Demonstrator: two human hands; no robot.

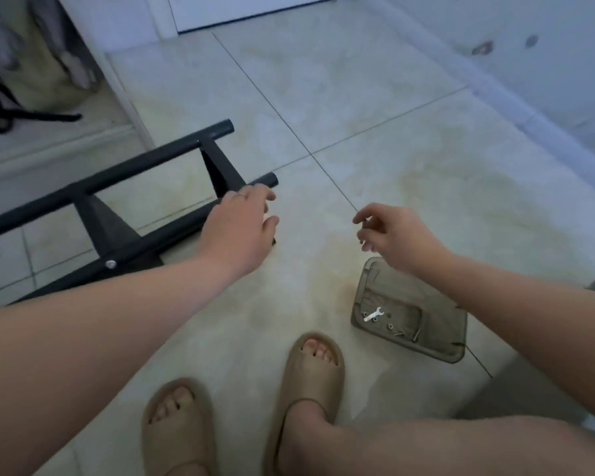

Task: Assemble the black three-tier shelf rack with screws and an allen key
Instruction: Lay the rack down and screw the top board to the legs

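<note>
You wear beige slide sandals [311, 374] on a pale tiled floor [358, 97]; white door [255, 8] ahead, scuffed white wall [547, 29] right.

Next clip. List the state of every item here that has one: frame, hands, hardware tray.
Rack frame: lying on the floor, partly assembled, one screw fitted in a tube.
Left hand: open, over the frame's near tube end; contact unclear.
Right hand: fingers curled, in the air beyond the tray; any pinched item too small to tell.
Tray: on the floor, uncovered, holding a small wrench and loose screws.
</note>
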